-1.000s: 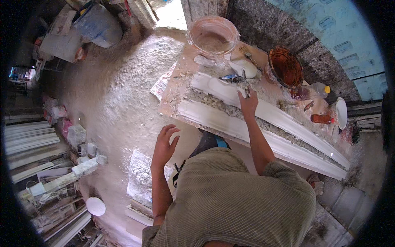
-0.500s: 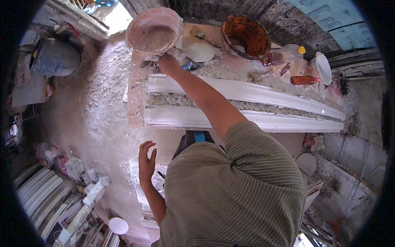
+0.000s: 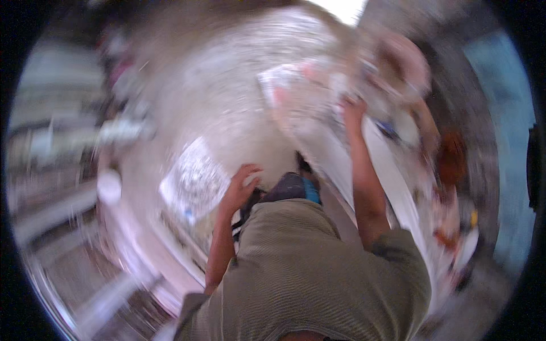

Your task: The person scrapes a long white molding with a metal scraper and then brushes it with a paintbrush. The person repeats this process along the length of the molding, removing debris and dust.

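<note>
Motion blur covers much of the view. My left hand (image 3: pixel 243 184) hangs in front of my body to the left, fingers apart, with nothing in it. My right arm reaches out to the far end of the workbench (image 3: pixel 318 113). There my right hand (image 3: pixel 353 108) is low over the bench top, near the end of a long white moulding strip (image 3: pixel 392 176). Its fingers are smeared, so whether they hold anything does not show. Just beyond it stands a pale pink basin (image 3: pixel 420 62). A whitish lump (image 3: pixel 406 128) lies to the right of the hand.
An orange-brown bucket (image 3: pixel 452 159) and a white bowl (image 3: pixel 466 247) sit farther along the bench at right. On the floor at left lies a white-spattered sheet (image 3: pixel 193 176). A white round lid-like object (image 3: pixel 109 187) and blurred stacked lengths (image 3: pixel 62 210) are at far left.
The view has swung left, so the bench now runs diagonally on the right. My right hand is still at the bench's far end, near the basin; my left hand remains free.
</note>
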### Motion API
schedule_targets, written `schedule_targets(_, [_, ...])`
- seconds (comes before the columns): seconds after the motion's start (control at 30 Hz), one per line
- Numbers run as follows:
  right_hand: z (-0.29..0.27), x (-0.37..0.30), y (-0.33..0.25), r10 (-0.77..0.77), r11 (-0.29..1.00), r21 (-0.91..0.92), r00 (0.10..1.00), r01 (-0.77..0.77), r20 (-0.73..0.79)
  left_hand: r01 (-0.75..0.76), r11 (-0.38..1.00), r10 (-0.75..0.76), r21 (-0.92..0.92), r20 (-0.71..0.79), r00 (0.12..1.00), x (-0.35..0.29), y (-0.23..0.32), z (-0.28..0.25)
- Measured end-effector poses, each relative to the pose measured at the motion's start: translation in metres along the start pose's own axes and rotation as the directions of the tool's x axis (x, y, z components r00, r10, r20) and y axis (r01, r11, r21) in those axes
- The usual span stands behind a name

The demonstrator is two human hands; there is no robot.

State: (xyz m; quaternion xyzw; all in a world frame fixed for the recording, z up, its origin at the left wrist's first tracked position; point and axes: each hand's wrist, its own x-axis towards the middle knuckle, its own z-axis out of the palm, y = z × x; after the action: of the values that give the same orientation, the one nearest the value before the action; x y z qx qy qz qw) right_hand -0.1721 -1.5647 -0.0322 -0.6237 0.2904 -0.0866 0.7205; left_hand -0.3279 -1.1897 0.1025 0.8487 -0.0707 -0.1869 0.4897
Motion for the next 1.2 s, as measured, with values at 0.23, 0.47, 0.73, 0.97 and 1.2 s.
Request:
schedule_targets(0.23, [0.202, -0.216, -0.007, 0.266, 0.959, -0.226, 0.826, -0.173, 0.497, 0.194, 0.717, -0.455, -0.669, -0.239, 0.858, -0.056, -0.055, -0.073])
schedule_targets(0.47, [0.372, -0.409, 0.047, 0.250, 0.866, -0.353, 0.306, 0.354, 0.919, -0.359, 0.315, -0.679, -0.878, -0.473, 0.561, -0.153, -0.171, -0.159])
schedule_targets(0.73, [0.492, -0.569, 0.019, 0.065, 0.416, 0.136, -0.179, 0.899, 0.982, -0.609, 0.470, -0.674, -0.639, -0.705, 0.221, -0.294, -0.259, -0.271])
schedule_targets(0.97, [0.514, -0.638, 0.072, 0.193, 0.103, 0.312, -0.327, 0.944, 0.925, -0.341, 0.657, -0.712, -0.673, -0.702, 0.015, -0.306, -0.354, -0.260])
schedule_targets(1.2, [0.536, -0.668, 0.109, 0.346, 0.097, 0.365, -0.376, 0.926, 0.860, -0.235, 0.607, -0.777, -0.759, -0.629, 0.022, -0.316, -0.413, -0.248])
